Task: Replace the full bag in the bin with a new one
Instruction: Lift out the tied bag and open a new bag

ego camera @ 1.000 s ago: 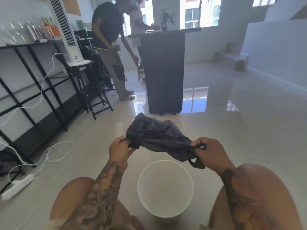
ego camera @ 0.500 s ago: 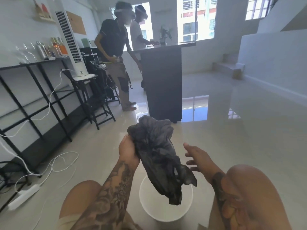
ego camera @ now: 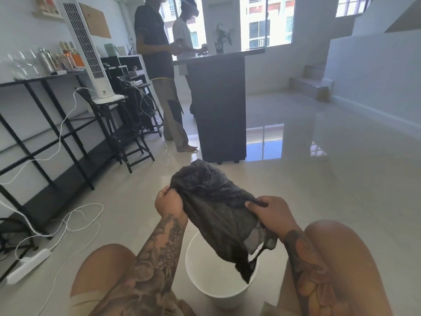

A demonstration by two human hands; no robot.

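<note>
My left hand (ego camera: 169,202) grips one edge of the black bag (ego camera: 216,206), with the fingers closed around the gathered plastic. Half a second ago only this hand held the bag and it hung down crumpled; now the bag is stretched between two hands again. In the middle, the bag hangs in the air above the white bin (ego camera: 200,281), and its lower corner drops down past the rim of the bin. The bin shows only its white inside, so I judge the full bag is already out and this is the new one. My right hand (ego camera: 270,212), which was open and reaching a moment before, now pinches the other edge of the bag. This means I can search for the opening and spread it, which I think is the next step. The bin stands on a shiny pale tile floor (ego camera: 319,179) between my knees. On the left there is a black shelf (ego camera: 45,133) with white cables (ego camera: 75,220) on the floor, and further back two people stand at a dark counter (ego camera: 218,106).
</note>
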